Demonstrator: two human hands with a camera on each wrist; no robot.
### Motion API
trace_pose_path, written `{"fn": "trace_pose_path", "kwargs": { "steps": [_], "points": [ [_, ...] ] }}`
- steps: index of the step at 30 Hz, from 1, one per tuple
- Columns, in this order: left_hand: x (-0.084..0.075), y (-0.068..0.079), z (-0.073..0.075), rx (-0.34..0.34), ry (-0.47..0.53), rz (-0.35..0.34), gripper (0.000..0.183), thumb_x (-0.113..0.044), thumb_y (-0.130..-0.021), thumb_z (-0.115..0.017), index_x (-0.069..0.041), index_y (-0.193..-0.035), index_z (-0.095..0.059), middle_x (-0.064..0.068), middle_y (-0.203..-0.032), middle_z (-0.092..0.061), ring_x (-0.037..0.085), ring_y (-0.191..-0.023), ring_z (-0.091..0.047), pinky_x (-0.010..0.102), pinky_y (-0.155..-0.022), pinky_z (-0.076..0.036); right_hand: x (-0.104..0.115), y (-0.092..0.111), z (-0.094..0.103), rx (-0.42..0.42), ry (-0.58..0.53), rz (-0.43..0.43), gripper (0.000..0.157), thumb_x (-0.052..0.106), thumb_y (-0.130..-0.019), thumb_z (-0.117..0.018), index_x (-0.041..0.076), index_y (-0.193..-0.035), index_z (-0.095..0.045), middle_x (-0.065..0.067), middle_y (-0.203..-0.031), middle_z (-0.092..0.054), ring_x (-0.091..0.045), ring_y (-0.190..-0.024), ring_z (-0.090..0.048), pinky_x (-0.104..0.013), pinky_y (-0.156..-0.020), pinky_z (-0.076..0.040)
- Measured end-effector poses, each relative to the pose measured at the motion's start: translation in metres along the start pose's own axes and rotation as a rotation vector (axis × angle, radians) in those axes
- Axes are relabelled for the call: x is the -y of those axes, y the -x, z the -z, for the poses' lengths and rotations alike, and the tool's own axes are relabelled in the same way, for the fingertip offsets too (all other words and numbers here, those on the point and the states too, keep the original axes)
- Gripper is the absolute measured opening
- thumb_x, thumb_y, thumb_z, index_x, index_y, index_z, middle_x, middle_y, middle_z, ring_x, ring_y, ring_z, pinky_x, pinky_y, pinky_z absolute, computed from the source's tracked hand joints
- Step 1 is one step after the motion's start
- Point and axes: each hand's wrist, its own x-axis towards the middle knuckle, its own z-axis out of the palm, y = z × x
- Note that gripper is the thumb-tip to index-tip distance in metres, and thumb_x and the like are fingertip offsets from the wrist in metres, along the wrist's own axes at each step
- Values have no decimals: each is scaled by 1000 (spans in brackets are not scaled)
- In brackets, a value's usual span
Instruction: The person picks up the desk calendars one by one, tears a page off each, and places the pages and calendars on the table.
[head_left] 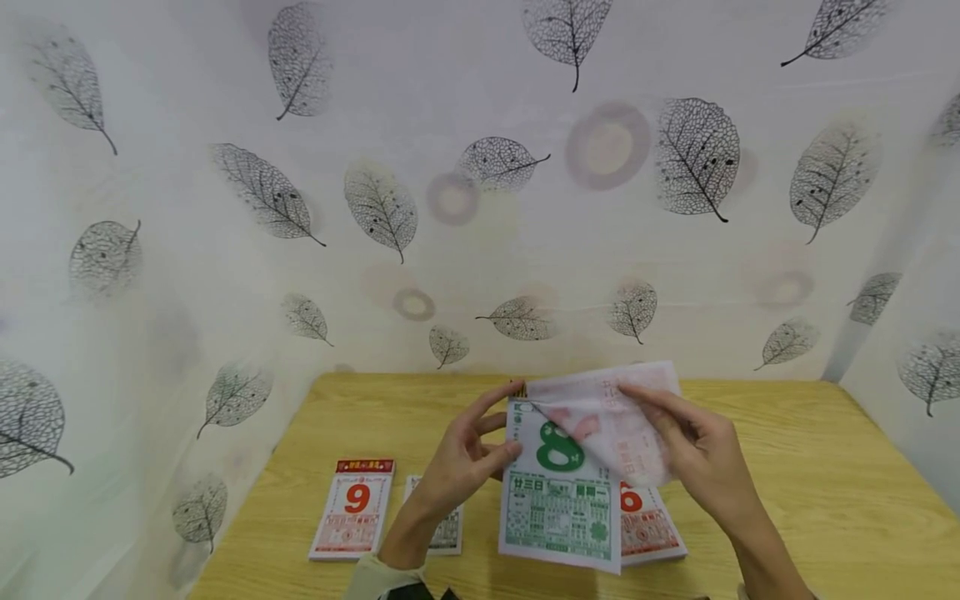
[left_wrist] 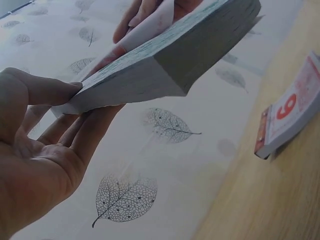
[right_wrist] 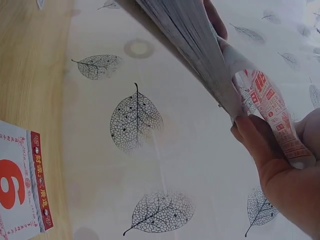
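We see a thick calendar pad (head_left: 558, 508) showing a large green 8, held up at a tilt; its thin, red-printed sheet (head_left: 633, 425) is lifted and curls across the pad's upper right.

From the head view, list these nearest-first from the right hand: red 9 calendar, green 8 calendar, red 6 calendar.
1. Green 8 calendar: the right hand holds its lifted sheet.
2. Red 6 calendar: lower left, partly hidden.
3. Red 9 calendar: farthest, at left.
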Motion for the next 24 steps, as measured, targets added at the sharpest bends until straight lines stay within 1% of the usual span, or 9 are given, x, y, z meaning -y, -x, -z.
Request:
{"fn": "trace_pose_path", "kwargs": {
  "steps": [3,6,10,11,14,16,18,21,24],
  "points": [
    [1,0,0,-1,-2,-5,68,3,-101,-59,-17,-161,-33,30,-134,-60,29,-90,-76,42,-68,-64,2,-1,1,10,22,-2,32,-7,-101,-56,3,-127,-72,-2,-124,-73,-15,-71,-71,-28,-56,-59],
    [2,1,0,-6,-6,-9,68,4,-100,-59,-16,-160,-33,30,-133,-60,29,-89,-76,44,-69,-64,2,-1,2,6,44,-8,31,-6,-101,-57,4,-126,-73,-1,-122,-73,-14,-70,-70,-27,-56,-59],
    [3,1,-1,-1,3,-2,69,4,-100,-59,-16,-160,-33,31,-133,-60,27,-88,-76,48,-71,-64,0,-1,7,-1,6,-21,30,-8,-101,-57,0,-125,-72,5,-115,-75,-13,-56,-62,-27,-47,-54],
    [3,1,-1,1,6,4,69,4,-100,-59,-17,-161,-33,30,-133,-61,26,-89,-76,48,-71,-64,-1,-1,9,4,-13,-22,29,-8,-101,-56,-2,-125,-72,5,-115,-75,-13,-55,-62,-27,-46,-54],
    [2,0,-2,8,8,8,70,3,-100,-60,-17,-161,-33,30,-133,-60,27,-91,-76,48,-72,-64,-3,-2,15,32,-66,-7,30,-12,-100,-55,-5,-125,-70,1,-117,-75,-14,-56,-63,-26,-47,-54],
    [1,0,-3,9,5,8,69,3,-100,-60,-17,-161,-33,29,-133,-60,27,-93,-76,48,-72,-64,-4,-3,18,57,-89,5,30,-13,-99,-54,-7,-125,-69,-2,-118,-75,-14,-60,-65,-26,-49,-55],
    [0,-1,-3,11,1,5,69,3,-100,-60,-17,-161,-33,29,-134,-60,28,-93,-76,47,-71,-64,-4,-4,20,75,-91,7,30,-12,-100,-55,-7,-125,-69,-1,-117,-75,-14,-62,-67,-26,-50,-56],
    [0,-1,-4,15,5,6,69,3,-100,-59,-17,-161,-33,30,-135,-60,27,-93,-76,47,-71,-64,-4,-4,22,86,-112,-36,28,-7,-102,-54,-8,-126,-68,1,-118,-75,-13,-68,-70,-28,-53,-59],
    [-1,-1,-4,20,11,6,70,4,-100,-59,-17,-161,-33,30,-136,-59,27,-92,-76,46,-71,-64,-3,-4,23,75,-156,-123,27,0,-105,-54,-7,-128,-67,0,-116,-75,-16,-75,-73,-32,-58,-61]
  ]
}}
